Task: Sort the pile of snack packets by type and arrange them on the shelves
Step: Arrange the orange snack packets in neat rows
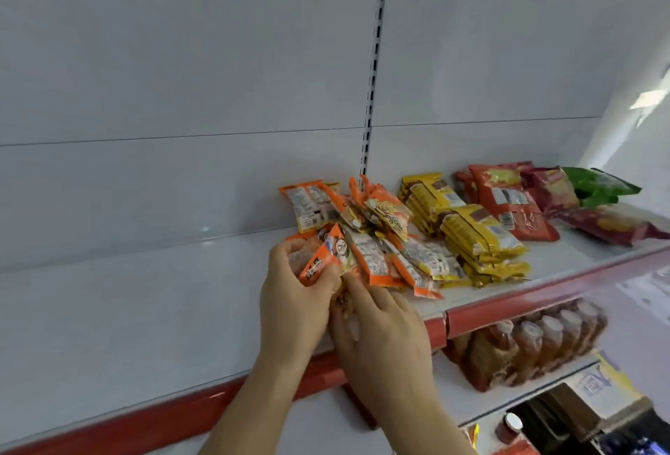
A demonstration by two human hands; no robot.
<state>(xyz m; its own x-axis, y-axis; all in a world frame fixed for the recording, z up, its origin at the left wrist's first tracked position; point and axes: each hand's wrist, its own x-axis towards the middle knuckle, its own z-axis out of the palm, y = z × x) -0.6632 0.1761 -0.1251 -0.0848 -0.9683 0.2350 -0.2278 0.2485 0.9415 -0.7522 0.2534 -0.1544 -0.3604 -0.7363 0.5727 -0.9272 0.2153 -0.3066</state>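
Observation:
A loose heap of orange snack packets (366, 237) lies on the white shelf (152, 313) near the back panel. My left hand (293, 306) grips an orange packet (321, 262) at the heap's front left corner. My right hand (380, 335) sits just beside it, fingers reaching under the front packets; whether they hold one is hidden. Right of the heap stand stacked yellow packets (471, 233), then red packets (511, 200), dark red packets (594, 215) and green packets (598, 186).
The shelf has a red front lip (536, 300). The left half of the shelf holds nothing. On the lower shelf sits a shrink-wrapped pack of brown bottles (529, 345). A slotted upright (373, 66) runs up the white back panel.

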